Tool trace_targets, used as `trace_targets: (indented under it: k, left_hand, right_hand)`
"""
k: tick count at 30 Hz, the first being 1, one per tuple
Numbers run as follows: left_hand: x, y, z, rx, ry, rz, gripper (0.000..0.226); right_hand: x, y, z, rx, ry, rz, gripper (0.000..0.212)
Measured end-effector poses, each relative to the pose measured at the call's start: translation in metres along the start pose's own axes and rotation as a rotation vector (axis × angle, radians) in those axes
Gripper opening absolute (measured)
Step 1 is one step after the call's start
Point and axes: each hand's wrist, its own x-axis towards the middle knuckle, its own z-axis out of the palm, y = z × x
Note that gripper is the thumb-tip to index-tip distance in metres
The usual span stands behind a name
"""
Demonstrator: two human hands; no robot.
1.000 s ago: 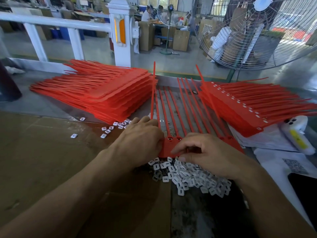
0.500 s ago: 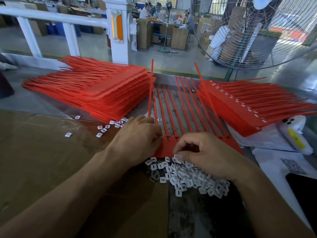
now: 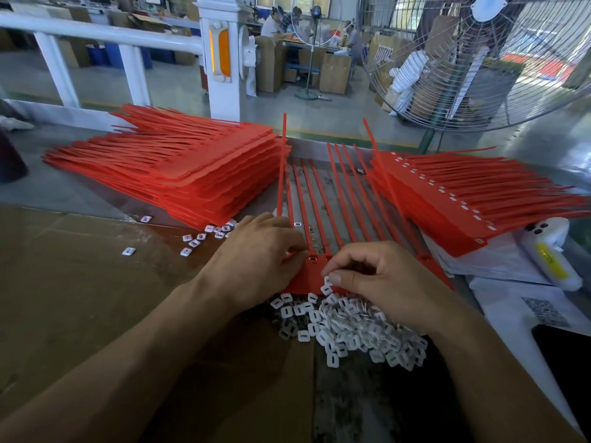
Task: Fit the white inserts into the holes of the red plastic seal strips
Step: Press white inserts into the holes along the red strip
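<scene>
Two hands at work: left hand (image 3: 256,251) pins strip (image 3: 307,273) flat on bench; right hand (image 3: 380,282) pinches insert (image 3: 327,288) above pile (image 3: 355,330). Inserts look tiny, light, stiff — best gripped by edges.

My left hand (image 3: 256,260) covers the near-left corner of the red seal strip (image 3: 308,273), my right hand (image 3: 380,282) hides its holes beyond the insert pile (image 3: 351,327), so filled holes stay untellable.
</scene>
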Motion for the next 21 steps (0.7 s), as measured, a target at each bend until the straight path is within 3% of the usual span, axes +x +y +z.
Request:
trace_targets:
  k: [7,11,21]
  left_hand:
    - [0.003,0.009,0.004,-0.304,0.137,0.073,0.011]
    - [0.002,0.014,0.006,-0.271,0.153,0.134,0.019]
    - [0.003,0.012,0.006,-0.361,0.201,0.148,0.008]
  right_hand:
    - [0.005,0.000,0.002,0.234,0.165,0.061,0.005]
    - [0.006,-0.005,0.006,0.317,0.169,0.080,0.008]
    - [0.004,-0.009,0.008,0.340,0.152,0.065,0.019]
